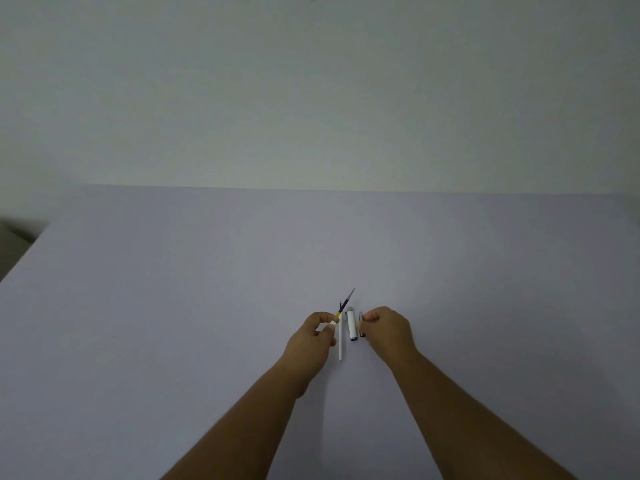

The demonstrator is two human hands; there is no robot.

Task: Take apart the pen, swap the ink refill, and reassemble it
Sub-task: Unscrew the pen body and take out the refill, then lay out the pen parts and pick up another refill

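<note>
A pale lavender table (173, 306) is filling the lower half of the frame under dim, even light, its far edge meeting a plain off-white wall (311, 98) rising toward 12 o'clock, with a shadowed corner (14, 233) showing at 9 o'clock.

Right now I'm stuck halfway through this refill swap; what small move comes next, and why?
Probably lift the small dark pen piece under your right hand and bring it toward the dark-tipped ink refill that your left hand holds. The white pen cap and thin white tube lie loose between your hands.
</note>
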